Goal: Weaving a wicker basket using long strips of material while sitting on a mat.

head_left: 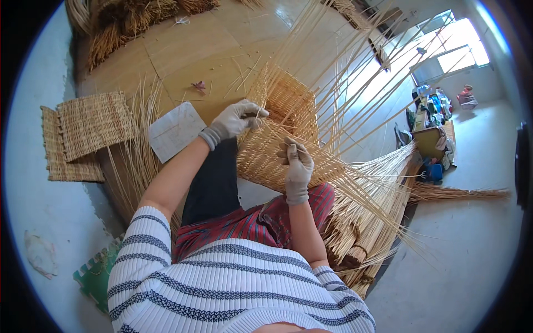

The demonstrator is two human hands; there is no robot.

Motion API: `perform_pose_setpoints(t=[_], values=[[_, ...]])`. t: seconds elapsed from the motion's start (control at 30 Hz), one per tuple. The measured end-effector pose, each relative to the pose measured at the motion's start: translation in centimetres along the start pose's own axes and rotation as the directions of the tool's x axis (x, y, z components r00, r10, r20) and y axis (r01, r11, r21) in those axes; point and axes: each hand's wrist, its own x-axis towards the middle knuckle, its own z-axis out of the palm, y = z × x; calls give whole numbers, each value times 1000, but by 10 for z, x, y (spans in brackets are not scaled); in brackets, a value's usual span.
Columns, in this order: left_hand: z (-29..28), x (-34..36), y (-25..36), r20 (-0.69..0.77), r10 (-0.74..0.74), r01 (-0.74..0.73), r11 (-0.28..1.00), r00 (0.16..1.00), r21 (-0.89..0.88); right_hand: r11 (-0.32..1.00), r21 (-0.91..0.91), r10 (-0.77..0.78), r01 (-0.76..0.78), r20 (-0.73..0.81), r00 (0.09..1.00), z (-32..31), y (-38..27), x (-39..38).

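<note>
A half-woven square basket (266, 166) of pale straw-coloured strands leans against my lap, its hollow facing away from me. Long loose strands (355, 94) fan out from its right and far sides. My left hand (236, 119), in a light work glove with bare dark fingertips, pinches a strand at the basket's upper rim. On the near right part of the rim my right hand (298, 164), gloved the same way, has its fingers closed around weaving strands. The fingers partly hide the exact strands held.
Two woven mats (97, 125) lie at the left beside loose strands and a sheet of paper (176, 130). A large bundle of pale strands (372, 205) rests at my right. Darker bundles (130, 25) lie far left. Beyond stands a cluttered low table (430, 141).
</note>
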Motion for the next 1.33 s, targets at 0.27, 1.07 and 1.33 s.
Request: perform_pose_setpoints(t=[0.27,1.07,1.33], values=[[6,11,4,-22,-158,158,987,987,16,979,-176,-139,107,-175,975,14,-27,34],[63,-56,-34,-609,251,-55,946,752,321,997,-34,40,-69,-536,843,-152,71,-26],[49,-22,-18,-398,25,213,813,917,542,906,-214,275,-364,-354,894,-187,81,48]])
